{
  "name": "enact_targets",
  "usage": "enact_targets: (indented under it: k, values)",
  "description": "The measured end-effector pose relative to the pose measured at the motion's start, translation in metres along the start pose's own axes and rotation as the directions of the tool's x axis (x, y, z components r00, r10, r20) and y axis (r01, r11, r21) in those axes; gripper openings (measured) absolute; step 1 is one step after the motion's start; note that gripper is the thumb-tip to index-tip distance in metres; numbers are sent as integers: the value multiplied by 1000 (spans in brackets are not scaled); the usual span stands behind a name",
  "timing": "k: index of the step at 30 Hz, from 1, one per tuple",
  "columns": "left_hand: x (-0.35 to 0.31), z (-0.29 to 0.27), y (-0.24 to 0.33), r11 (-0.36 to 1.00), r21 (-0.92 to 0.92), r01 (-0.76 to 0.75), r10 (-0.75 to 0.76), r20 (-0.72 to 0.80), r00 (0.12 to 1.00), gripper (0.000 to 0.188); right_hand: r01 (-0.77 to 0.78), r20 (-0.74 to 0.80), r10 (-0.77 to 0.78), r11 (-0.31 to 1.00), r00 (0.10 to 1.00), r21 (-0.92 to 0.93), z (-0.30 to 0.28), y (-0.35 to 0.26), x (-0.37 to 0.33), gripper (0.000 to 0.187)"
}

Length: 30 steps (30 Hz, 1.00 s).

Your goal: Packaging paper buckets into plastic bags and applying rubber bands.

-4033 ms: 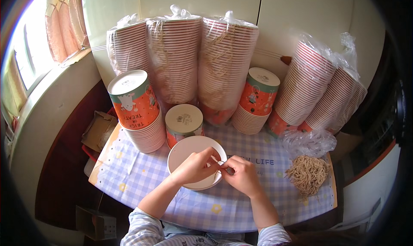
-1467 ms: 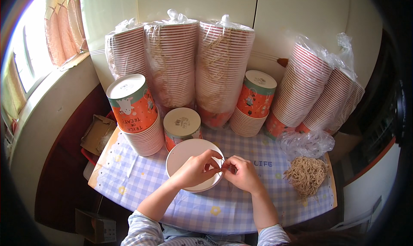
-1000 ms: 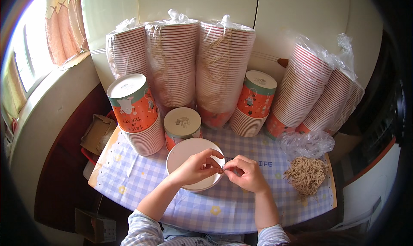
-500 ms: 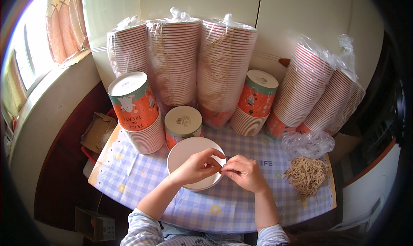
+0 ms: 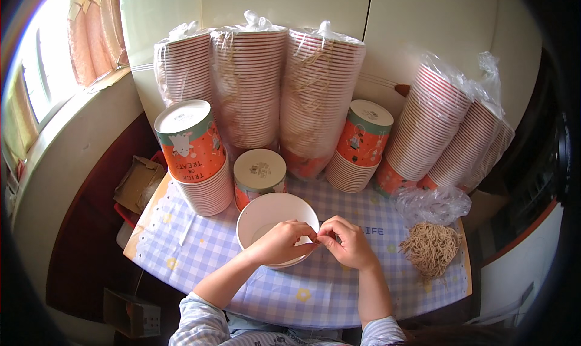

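A paper bucket (image 5: 277, 207) stands open side up in front of me, its inside white. Over its near right part reaches my left hand (image 5: 284, 242), fingers closed in a pinch at the right rim. My right hand (image 5: 347, 243) meets it there from outside the rim, thumb and fingertips also pinched together. What lies between the fingertips is too small and covered to make out. To the right of my right hand rests a tangled heap of beige cords (image 5: 431, 250) on the checked tablecloth (image 5: 254, 291).
Upside-down stacks of orange and green printed buckets (image 5: 192, 155), (image 5: 365, 140) and a shorter bucket (image 5: 260, 170) stand behind. Tall bagged bucket stacks (image 5: 248, 92), (image 5: 426, 119) line the wall. Crumpled clear plastic (image 5: 433, 204) lies behind the cords. A cardboard box (image 5: 139, 182) sits left of the table.
My left fingers have flattened and come down to my right fingertips at the rim. The view has shifted very slightly; the bucket and cords stay put.
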<state>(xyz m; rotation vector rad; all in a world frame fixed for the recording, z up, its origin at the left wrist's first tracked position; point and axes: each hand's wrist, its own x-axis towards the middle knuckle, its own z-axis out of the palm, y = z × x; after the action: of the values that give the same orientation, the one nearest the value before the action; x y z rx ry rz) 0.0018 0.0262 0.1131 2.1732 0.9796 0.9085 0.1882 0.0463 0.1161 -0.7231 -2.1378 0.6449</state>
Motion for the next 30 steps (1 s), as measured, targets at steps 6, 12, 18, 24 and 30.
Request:
enact_targets:
  k: [6,12,18,24,30]
  values:
    - [0,1,-4,1000,-14,13,-14,-61,998,16,-39,24,39,999,999,25,0,3,0,10]
    - [0,-5,7,990,-27,136,-137,-48,989,16,-52,41,51,998,998,34,-2,5,-1,12]
    - [-1,-6,7,976,-118,185,-190,-32,981,15,-49,56,47,999,997,23,-3,5,-1,12]
    - [-2,-3,0,967,-220,129,-143,-48,989,15,-78,94,77,997,993,10,-4,4,-1,12]
    - [0,-5,5,974,-161,160,-171,-54,984,14,-76,104,76,997,992,-3,-5,7,-2,12]
